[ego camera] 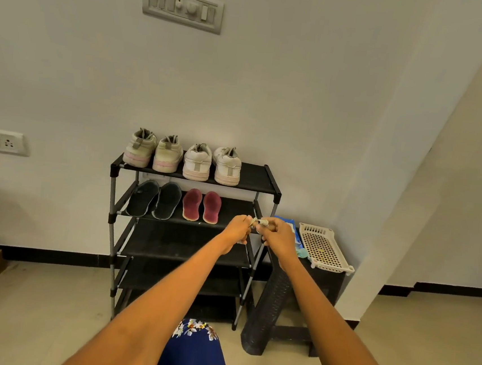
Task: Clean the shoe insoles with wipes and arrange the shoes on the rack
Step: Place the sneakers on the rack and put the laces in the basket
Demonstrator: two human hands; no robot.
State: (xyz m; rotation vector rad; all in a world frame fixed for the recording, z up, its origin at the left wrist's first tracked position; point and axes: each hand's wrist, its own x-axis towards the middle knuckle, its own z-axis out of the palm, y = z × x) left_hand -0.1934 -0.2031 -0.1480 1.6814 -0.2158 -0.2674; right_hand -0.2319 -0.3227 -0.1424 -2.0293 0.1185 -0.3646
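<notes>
Both arms reach forward in front of a black fabric-shelved shoe rack with grey metal posts [271,189] that stands against a white wall. The left hand [236,229] and the right hand [277,236] meet just before the rack's right front post, at the level of the second shelf. Between them they pinch a small crumpled whitish wipe [259,222], fingers of each hand curled on it; the hands nearly touch.

On the top shelf stand four shoes, heels toward the front edge: a pale cream pair with pink soles [153,151] on the left and a white pair of sneakers [212,163] beside it. The right end of that shelf is bare. On the second shelf lie a pair of black insoles [155,199] on the left and a pair of maroon insoles [201,205] just beside them, toes near the front rail. The three lower shelves show only dark fabric.

Right of the rack, close to its posts, stands a dark low stool [327,282]. On it rest a cream perforated plastic tray [324,249], which overhangs the stool's edge, and a blue pack of wipes [291,225], partly hidden by the right hand. A dark perforated bin [265,311] stands on the beige floor, against the stool's front.
</notes>
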